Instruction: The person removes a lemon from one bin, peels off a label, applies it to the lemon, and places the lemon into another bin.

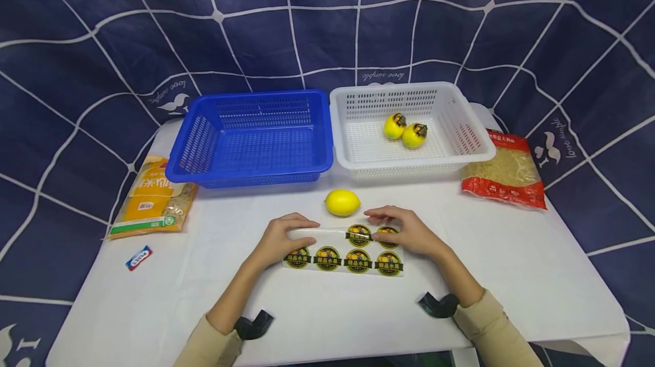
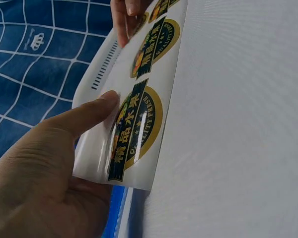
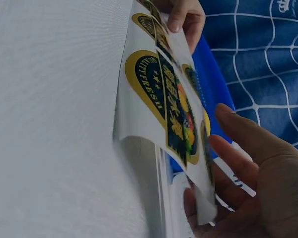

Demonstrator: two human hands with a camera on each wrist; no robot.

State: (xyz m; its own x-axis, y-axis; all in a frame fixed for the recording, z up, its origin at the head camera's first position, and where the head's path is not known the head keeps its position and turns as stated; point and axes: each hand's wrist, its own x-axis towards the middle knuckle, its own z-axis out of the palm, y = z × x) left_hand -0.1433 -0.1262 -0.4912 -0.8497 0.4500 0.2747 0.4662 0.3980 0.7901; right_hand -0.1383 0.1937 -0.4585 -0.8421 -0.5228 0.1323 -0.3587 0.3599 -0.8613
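Note:
A glossy sheet of round fruit stickers, black and gold, is raised slightly off the white table. Part of its far row is bare backing. My left hand pinches its left end, thumb on top and fingers underneath; the left wrist view shows this thumb beside a sticker. At the other end, my right hand holds the far right part, its thumb over the sheet and fingers curled around the edge. A yellow lemon lies just beyond the sheet, between the hands.
A blue basket stands at the back left. Beside it, a white basket contains two lemons bearing stickers. An orange food bag and a small blue-red packet lie left; a red-edged pasta bag lies right.

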